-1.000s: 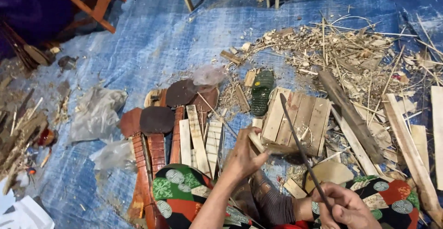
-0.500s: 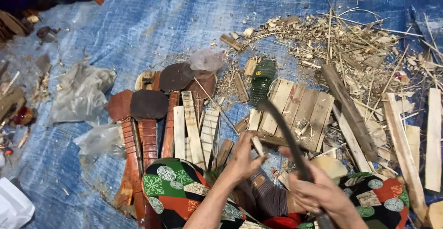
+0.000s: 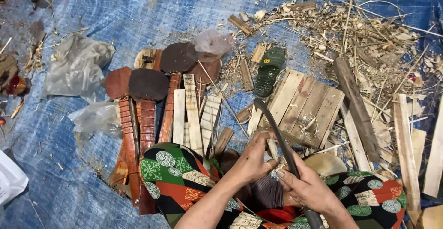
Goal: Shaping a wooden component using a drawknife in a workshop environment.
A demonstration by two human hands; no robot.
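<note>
Head view: you are sitting over a blue tarp that is spreading out in every direction beyond your fingers. Far past your right fingertips and off to their right, a wide heap of shavings and splinters is lying across the tarp. Just beyond the fingers of both hands, a small slatted pallet is resting flat, with a dark plank lying along its right edge and pale wooden strips fanning out further right. To the left of your left fingers, a row of reddish carved pieces with round dark heads is lying side by side next to pale flat slats. Further left, crumpled clear plastic bags are sitting on the tarp. A green sandal is lying beyond the pallet's left corner.

Your right hand is wrapping its fingers tightly around the handle of a long curved knife, whose dark blade is rising up and away from your knuckles toward the pallet. Your left hand is pinching a small pale piece of wood between thumb and fingertips, closed on it. The wood is sitting right between the two hands, touching the blade's edge, directly above your lap.
</note>
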